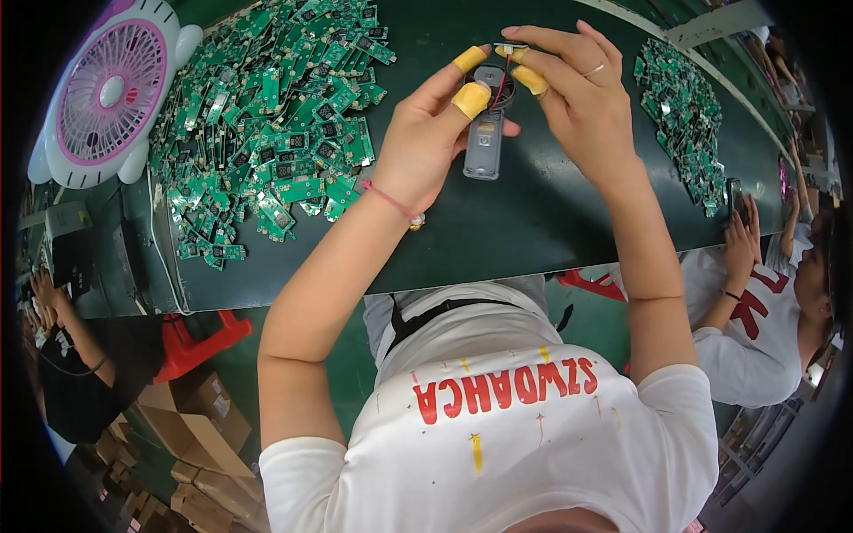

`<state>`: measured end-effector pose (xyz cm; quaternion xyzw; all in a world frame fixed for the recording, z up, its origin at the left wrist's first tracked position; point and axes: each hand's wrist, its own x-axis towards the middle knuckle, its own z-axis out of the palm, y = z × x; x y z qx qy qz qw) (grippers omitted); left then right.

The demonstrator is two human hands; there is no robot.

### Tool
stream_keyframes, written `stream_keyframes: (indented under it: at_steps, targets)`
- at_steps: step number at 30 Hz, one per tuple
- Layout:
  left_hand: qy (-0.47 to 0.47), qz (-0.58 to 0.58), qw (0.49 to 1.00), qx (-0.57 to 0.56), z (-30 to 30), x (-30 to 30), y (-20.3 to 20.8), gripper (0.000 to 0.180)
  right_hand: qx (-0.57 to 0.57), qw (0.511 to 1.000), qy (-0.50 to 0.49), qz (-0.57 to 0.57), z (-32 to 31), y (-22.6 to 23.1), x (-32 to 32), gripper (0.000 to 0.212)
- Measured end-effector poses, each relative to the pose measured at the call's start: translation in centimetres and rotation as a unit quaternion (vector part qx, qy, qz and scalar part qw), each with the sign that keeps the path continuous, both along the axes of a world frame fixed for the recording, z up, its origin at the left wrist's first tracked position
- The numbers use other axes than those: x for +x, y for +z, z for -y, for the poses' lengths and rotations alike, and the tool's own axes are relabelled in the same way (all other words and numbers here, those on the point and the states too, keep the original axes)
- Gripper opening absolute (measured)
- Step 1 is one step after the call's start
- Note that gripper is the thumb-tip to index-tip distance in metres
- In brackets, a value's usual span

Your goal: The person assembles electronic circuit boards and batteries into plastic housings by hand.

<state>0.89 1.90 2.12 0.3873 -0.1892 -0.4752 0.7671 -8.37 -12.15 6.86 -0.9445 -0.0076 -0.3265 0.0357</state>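
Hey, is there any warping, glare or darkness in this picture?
In the head view, the corners go black and the edge of the table bows slightly; also in the head view, a soft sheen shows on its surface near the right hand.

two of the wearer's hands are counted: one left hand [426, 133] and one right hand [582, 102]. four yellow finger covers [471, 102] are seen, two per hand. one ring [593, 69] and one pink wristband [389, 202] are noted. one grey casing [482, 160] and one small board [510, 44] are held. two heaps of green circuit boards [275, 142] are shown, too overlapped to be numbered singly. one fan [111, 91] is found.
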Motion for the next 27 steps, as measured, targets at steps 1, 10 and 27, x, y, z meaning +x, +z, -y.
stream_keyframes:
  at_steps: [1, 10, 27]
  targets:
    - [0.013, 0.016, 1.0, 0.004, 0.0, 0.0, 0.4, 0.04, -0.002, 1.0, 0.0, -0.001, 0.2, 0.0, 0.0, 0.023]
    - [0.135, 0.141, 0.981, 0.007, 0.1, 0.2, 0.2, 0.042, 0.469, 0.868, -0.001, -0.162, -0.7, 0.3, -1.5, 0.035]
    - [0.126, 0.021, 0.991, -0.035, -0.1, 0.1, 0.1, 0.04, 0.409, 0.906, 0.066, -0.084, -2.0, -3.0, -0.1, 0.026]
